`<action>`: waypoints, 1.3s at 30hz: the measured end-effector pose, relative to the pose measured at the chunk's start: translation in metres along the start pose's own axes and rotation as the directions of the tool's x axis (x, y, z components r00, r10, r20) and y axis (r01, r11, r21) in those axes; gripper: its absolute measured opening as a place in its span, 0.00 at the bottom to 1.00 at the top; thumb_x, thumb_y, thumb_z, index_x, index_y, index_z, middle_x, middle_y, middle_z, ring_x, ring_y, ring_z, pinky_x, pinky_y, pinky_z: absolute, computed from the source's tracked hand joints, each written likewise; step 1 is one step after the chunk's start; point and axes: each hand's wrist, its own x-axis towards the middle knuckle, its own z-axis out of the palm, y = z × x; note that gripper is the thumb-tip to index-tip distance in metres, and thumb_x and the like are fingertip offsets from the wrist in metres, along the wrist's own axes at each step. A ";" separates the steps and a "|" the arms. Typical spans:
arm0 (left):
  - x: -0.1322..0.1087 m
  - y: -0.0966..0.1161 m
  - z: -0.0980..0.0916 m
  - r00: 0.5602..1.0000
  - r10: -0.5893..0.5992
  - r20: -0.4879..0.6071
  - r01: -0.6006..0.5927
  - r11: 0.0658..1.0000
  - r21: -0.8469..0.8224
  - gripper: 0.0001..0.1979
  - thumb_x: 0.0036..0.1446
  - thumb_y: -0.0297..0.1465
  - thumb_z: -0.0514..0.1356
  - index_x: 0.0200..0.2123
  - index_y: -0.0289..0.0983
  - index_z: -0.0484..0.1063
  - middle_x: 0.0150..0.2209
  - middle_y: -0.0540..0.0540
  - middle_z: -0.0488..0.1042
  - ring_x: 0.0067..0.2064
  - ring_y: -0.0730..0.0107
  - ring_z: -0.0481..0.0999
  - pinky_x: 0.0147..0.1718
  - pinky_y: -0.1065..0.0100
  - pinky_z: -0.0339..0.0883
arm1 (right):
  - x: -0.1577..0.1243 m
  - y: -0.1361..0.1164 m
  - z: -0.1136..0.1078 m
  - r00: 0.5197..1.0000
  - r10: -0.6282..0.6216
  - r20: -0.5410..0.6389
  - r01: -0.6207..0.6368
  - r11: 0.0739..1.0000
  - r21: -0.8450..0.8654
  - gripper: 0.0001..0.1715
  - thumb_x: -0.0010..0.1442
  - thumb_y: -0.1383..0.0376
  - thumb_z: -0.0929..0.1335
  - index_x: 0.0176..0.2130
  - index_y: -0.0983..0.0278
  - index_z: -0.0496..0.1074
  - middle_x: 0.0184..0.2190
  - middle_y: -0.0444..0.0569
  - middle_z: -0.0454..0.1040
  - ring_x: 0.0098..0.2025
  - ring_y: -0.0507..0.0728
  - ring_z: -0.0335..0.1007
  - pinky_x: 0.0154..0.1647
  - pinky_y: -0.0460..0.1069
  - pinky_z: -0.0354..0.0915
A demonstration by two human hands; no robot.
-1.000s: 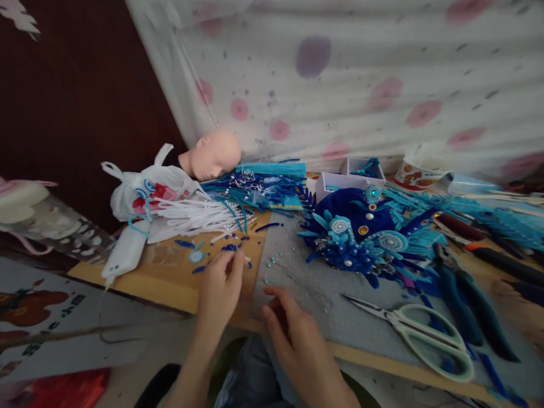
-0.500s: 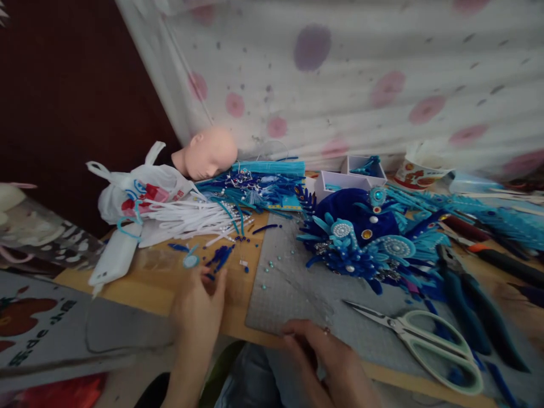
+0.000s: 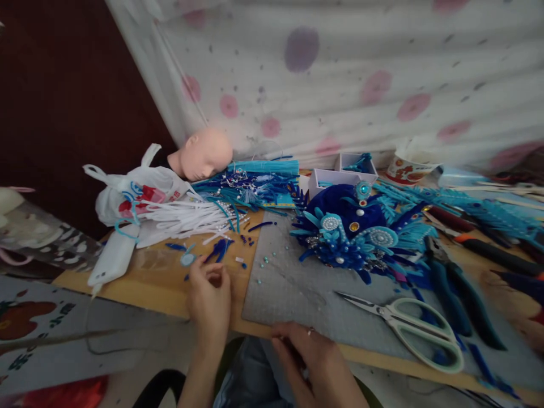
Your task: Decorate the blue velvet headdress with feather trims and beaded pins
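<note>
My left hand (image 3: 209, 300) hovers over the wooden table's front part, its fingers curled into a loose pinch; whatever may be between the fingertips is too small to make out. Just beyond it lie dark blue fuzzy strips (image 3: 220, 249) and a light blue round ornament (image 3: 187, 259). At the front edge of the grey cutting mat (image 3: 276, 300) is my right hand (image 3: 312, 360), thumb and fingers closed together, with what they hold hidden. Small turquoise beads (image 3: 266, 260) are scattered on the mat between the hands and a blue beaded headdress (image 3: 348, 232).
White-handled scissors (image 3: 408, 328) lie open right of my right hand, with blue-handled pliers (image 3: 459, 294) beyond. Behind stand white boxes (image 3: 325, 178), a paper cup (image 3: 410, 170) and a mannequin head (image 3: 208, 153). White cords (image 3: 187, 218) and a power bank (image 3: 114, 258) lie at left.
My left hand has drawn back and right from the dark blue strips, its fingers more curled. The right hand stays nearly in place. The whole view has shifted slightly.
</note>
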 end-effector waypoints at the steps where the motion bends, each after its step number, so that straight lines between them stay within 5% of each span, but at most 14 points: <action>1: 0.000 -0.001 0.000 1.000 0.013 0.004 -0.013 1.000 -0.003 0.18 0.56 0.32 0.59 0.50 0.37 0.63 0.37 0.44 0.80 0.34 0.62 0.79 0.35 0.61 0.70 | 0.000 0.001 0.001 1.000 -0.013 0.001 0.013 1.000 -0.008 0.14 0.67 0.62 0.62 0.37 0.60 0.75 0.28 0.48 0.78 0.26 0.55 0.70 0.29 0.48 0.58; 5: 0.001 -0.009 0.004 0.982 0.190 0.018 -0.191 0.978 0.080 0.18 0.56 0.40 0.61 0.46 0.37 0.67 0.42 0.39 0.79 0.39 0.53 0.78 0.40 0.54 0.71 | -0.001 0.005 0.002 0.998 -0.054 0.013 0.054 0.998 -0.037 0.13 0.66 0.64 0.61 0.38 0.60 0.74 0.32 0.49 0.80 0.33 0.57 0.76 0.33 0.48 0.61; 10: 0.003 -0.028 0.010 0.878 0.461 0.128 -0.474 0.875 0.102 0.18 0.59 0.43 0.59 0.45 0.37 0.72 0.45 0.37 0.78 0.50 0.47 0.75 0.50 0.49 0.67 | -0.003 0.009 -0.012 0.996 -0.030 0.078 0.037 0.995 -0.090 0.14 0.67 0.64 0.60 0.38 0.59 0.74 0.32 0.48 0.79 0.34 0.57 0.76 0.33 0.47 0.62; 19: 0.005 -0.034 0.010 0.858 0.474 0.199 -0.487 0.873 0.023 0.11 0.62 0.33 0.56 0.44 0.36 0.74 0.41 0.39 0.80 0.43 0.56 0.80 0.44 0.57 0.73 | -0.001 0.022 -0.047 0.989 -0.012 -0.150 -0.018 0.981 -0.193 0.14 0.68 0.61 0.61 0.40 0.60 0.74 0.30 0.47 0.78 0.31 0.55 0.75 0.30 0.46 0.63; 26: 0.008 -0.025 0.008 0.829 0.548 0.111 -0.556 0.828 0.071 0.11 0.63 0.35 0.57 0.42 0.35 0.75 0.41 0.38 0.80 0.44 0.52 0.78 0.45 0.53 0.71 | -0.009 0.028 -0.060 0.947 -0.065 -0.315 -0.001 0.979 -0.206 0.10 0.67 0.62 0.64 0.39 0.60 0.75 0.29 0.46 0.79 0.28 0.53 0.75 0.25 0.43 0.67; 30: -0.019 0.006 0.006 0.683 0.731 0.007 -0.731 0.683 0.001 0.06 0.61 0.30 0.60 0.41 0.37 0.74 0.39 0.43 0.79 0.43 0.59 0.77 0.45 0.59 0.70 | -0.020 0.036 -0.084 0.884 -0.109 -0.455 0.028 0.983 -0.180 0.13 0.68 0.64 0.63 0.49 0.56 0.73 0.29 0.43 0.79 0.27 0.52 0.77 0.29 0.43 0.73; 35: -0.061 0.036 0.022 0.401 0.901 0.163 -0.870 0.431 -0.239 0.16 0.64 0.24 0.54 0.53 0.40 0.72 0.51 0.45 0.77 0.51 0.64 0.75 0.48 0.63 0.69 | -0.034 0.040 -0.106 0.663 -0.044 -0.747 0.063 0.998 -0.002 0.18 0.68 0.63 0.64 0.57 0.55 0.67 0.46 0.51 0.80 0.32 0.56 0.81 0.26 0.48 0.77; 37: -0.066 0.038 0.031 0.340 0.924 0.174 -0.899 0.373 -0.229 0.15 0.64 0.25 0.55 0.52 0.39 0.72 0.52 0.45 0.77 0.52 0.62 0.74 0.47 0.61 0.69 | -0.042 0.040 -0.112 0.602 -0.051 -0.797 0.039 0.999 -0.034 0.15 0.66 0.62 0.66 0.53 0.58 0.71 0.40 0.51 0.81 0.28 0.55 0.79 0.23 0.47 0.75; 39: -0.064 0.037 0.037 0.326 0.931 0.164 -0.909 0.356 -0.216 0.12 0.64 0.26 0.55 0.49 0.38 0.74 0.50 0.45 0.78 0.51 0.60 0.73 0.46 0.60 0.68 | -0.051 0.040 -0.117 0.555 -0.088 -0.827 0.031 0.996 -0.086 0.12 0.66 0.62 0.66 0.50 0.60 0.72 0.28 0.45 0.78 0.22 0.52 0.74 0.22 0.46 0.71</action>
